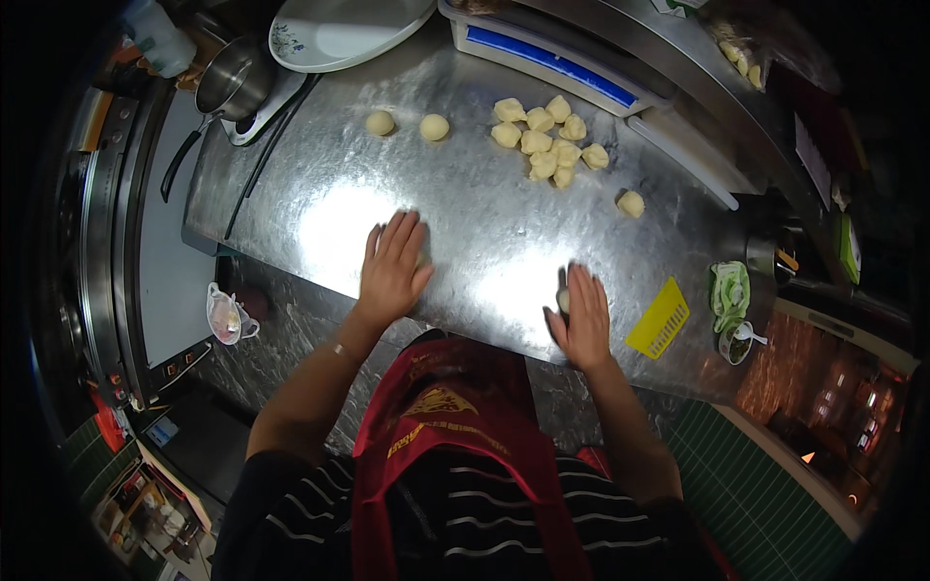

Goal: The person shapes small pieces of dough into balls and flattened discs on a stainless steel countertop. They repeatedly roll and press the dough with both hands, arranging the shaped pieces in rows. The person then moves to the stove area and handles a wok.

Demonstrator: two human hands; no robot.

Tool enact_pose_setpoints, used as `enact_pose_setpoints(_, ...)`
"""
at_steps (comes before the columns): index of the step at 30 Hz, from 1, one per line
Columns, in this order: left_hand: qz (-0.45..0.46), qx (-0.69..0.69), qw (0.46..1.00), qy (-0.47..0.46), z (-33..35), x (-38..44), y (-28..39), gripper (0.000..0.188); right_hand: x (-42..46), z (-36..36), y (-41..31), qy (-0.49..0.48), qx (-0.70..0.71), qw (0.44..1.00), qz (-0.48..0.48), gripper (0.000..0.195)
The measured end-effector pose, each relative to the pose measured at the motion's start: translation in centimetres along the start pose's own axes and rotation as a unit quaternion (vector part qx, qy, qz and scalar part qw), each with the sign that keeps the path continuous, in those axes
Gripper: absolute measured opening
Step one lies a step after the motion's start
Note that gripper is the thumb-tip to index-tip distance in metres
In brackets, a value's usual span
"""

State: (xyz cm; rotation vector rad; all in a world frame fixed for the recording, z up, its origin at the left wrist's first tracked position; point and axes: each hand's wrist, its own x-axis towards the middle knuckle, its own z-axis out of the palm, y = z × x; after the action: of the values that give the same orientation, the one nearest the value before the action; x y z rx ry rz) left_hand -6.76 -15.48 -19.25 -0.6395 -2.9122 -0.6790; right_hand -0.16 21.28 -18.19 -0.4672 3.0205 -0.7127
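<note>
My left hand [393, 267] lies palm down over the steel worktop [465, 196], its fingers nearly together; a little of a pale piece shows beside its thumb side, mostly hidden. Under the thumb side of my right hand [583, 317] a dough ball [564, 300] peeks out between thumb and forefinger. Beyond my left hand sit two smooth round dough balls, one [379, 123] left of the other [434, 127]. Rough dough pieces [537, 141] form a cluster farther right, and a single piece [631, 204] rests apart, nearer my right hand.
A yellow dough scraper [657, 319] lies right of my right hand. Beyond it are a green cloth or bag [729, 294] and a small bowl [735, 344] with a white spoon. A large plate [349, 33], a plastic container [545, 62] and a saucepan [236, 78] stand along the far side.
</note>
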Motion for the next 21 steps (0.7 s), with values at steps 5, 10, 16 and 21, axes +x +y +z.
enact_pose_setpoints(5,0.043,-0.046,0.998,-0.008,4.9,5.4,4.3,0.061,8.1,5.0,-2.8,0.038,0.047,0.996,-0.058,0.063)
enact_pose_setpoints(10,0.073,-0.056,0.988,-0.126,0.7,-4.1,4.8,0.063,-1.8,2.5,-4.6,-0.109,0.020,0.989,-0.097,0.067)
enact_pose_setpoints(16,-0.052,0.035,0.998,-0.001,0.4,-0.4,-2.2,0.069,0.8,0.5,1.8,0.013,-0.012,1.000,0.002,0.064)
enact_pose_setpoints(21,0.004,-0.052,0.997,0.050,5.3,5.2,2.6,0.063,9.4,5.7,-2.0,0.078,0.006,0.996,-0.040,0.054)
